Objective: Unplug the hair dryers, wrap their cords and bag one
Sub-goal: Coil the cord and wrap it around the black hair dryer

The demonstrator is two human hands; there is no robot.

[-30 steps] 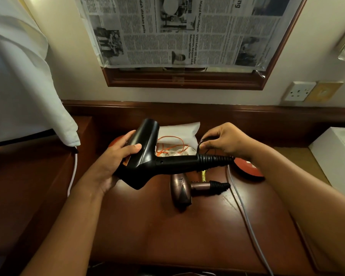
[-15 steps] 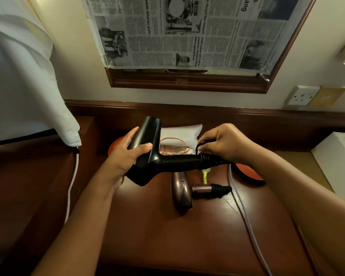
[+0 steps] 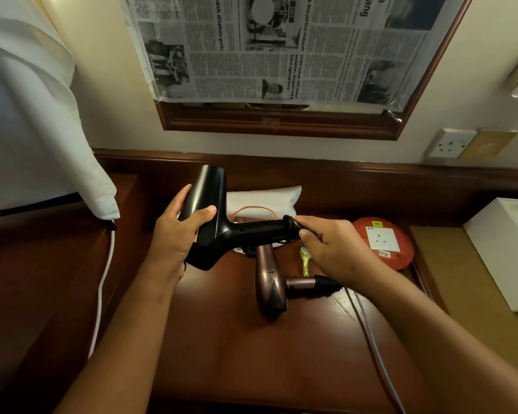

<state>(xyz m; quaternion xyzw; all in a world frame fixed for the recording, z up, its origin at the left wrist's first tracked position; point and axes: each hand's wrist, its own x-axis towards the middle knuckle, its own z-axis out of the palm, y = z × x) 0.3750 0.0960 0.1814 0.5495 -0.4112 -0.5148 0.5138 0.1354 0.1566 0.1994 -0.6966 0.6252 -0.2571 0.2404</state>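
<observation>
Head view: the left hand (image 3: 174, 234) clamps the black dryer (image 3: 219, 222) barrel above the surface (image 3: 237, 354). At 3 o'clock of it, the right hand (image 3: 332, 249) fingers (image 3: 308, 224) pinch the cord (image 3: 290, 220) at the handle end. The bronze dryer (image 3: 271, 282) lies below; the bag (image 3: 266, 198) at 12.

We see one dryer (image 3: 216, 222) held mid-frame above the desk (image 3: 237, 354); a second dryer (image 3: 271, 283) lies below-right, a bag (image 3: 263, 198) behind, an extension reel (image 3: 383, 242) right.

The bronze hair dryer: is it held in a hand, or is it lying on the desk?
Lying on the desk. The bronze hair dryer rests on its side, and neither hand touches it; both hands hold the black hair dryer above it.
</observation>
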